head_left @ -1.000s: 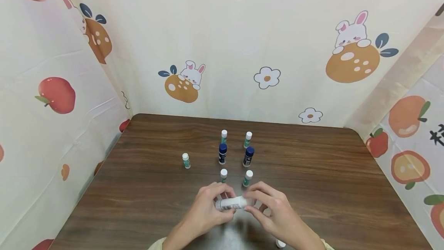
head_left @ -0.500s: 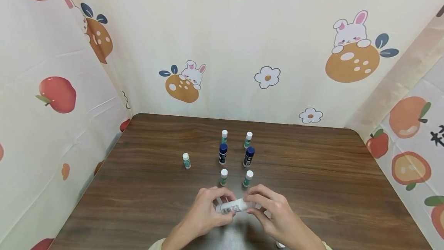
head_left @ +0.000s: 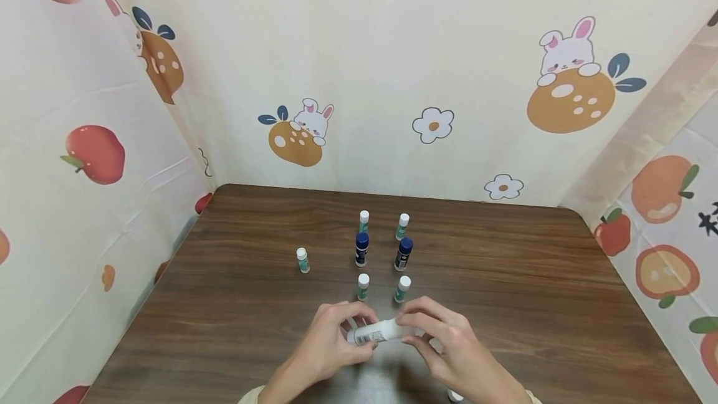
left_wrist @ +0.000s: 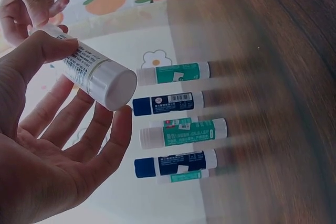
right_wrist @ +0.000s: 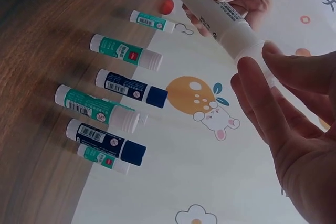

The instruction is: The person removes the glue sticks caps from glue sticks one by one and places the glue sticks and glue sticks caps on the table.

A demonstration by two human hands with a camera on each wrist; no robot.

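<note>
A white glue stick [head_left: 373, 333] with dark print and a barcode lies nearly level between both hands, held above the front of the table. My left hand [head_left: 331, 334] holds its body, thumb on one side and fingers on the other, as the left wrist view shows with the stick's base [left_wrist: 115, 85] facing out. At the opposite end, my right hand [head_left: 443, 335] pinches the white end [right_wrist: 249, 48] between thumb and fingertips. Just beyond the hands stand two green glue sticks [head_left: 363, 287] with white caps.
Two blue-capped glue sticks [head_left: 361, 249] stand further back, with two green ones [head_left: 402, 227] behind them. One more green glue stick [head_left: 303, 260] stands apart to the left. A white cap [head_left: 455, 396] shows by the right forearm. Printed curtains [head_left: 381, 80] enclose the wooden table.
The right fingers have shifted slightly on the end of the white glue stick, and the stick has tilted a little. The standing glue sticks stay where they were.
</note>
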